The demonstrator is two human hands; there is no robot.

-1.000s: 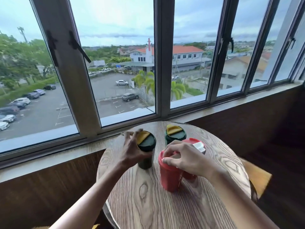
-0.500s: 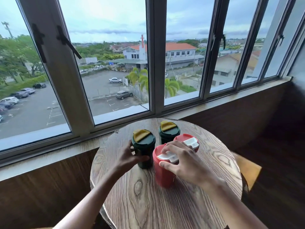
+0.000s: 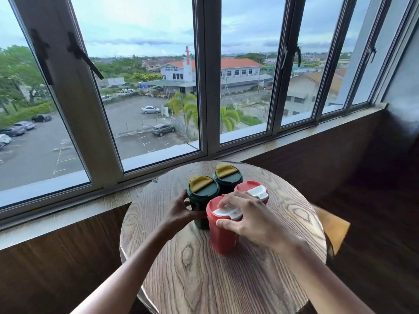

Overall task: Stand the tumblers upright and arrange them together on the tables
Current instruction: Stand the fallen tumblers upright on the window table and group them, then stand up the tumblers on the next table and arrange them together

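— Since you have the view, what are the cups made of?

— Smooth plastic, by the look. Four tumblers stand upright in a tight cluster at centre frame: two dark green ones with yellow flip tabs, the near green tumbler (image 3: 202, 201) and the far green tumbler (image 3: 228, 180), and two red ones with white tabs, the near red tumbler (image 3: 223, 232) and the far red tumbler (image 3: 251, 191). All taper downward and carry round lids.

— And what do they rest on?

— A round wooden surface (image 3: 226, 279) with bold, swirling grain and a thick rim. It sits just below a pale sill (image 3: 68, 214) under the metal-framed window (image 3: 204, 87).

— What are the hands doing?

— The left hand (image 3: 181, 211) curls round the side of the near green tumbler, fingers against its wall. The right hand (image 3: 251, 219) lies over the near red tumbler's lid, thumb at the rim and fingers spread across the white tab, gripping it from above.

— Any room to move?

— Plenty. The cluster stands toward the upper half of the surface, away from every edge; bare wood spreads in the lower centre of the frame, with narrower margins left and right. A tan seat corner (image 3: 331, 225) pokes out past the right rim, and dark wood panelling fills both lower sides.

— Are the cups touching?

— The two green ones look to touch; the near red one is just beside the near green one. I cannot tell for the far red one.
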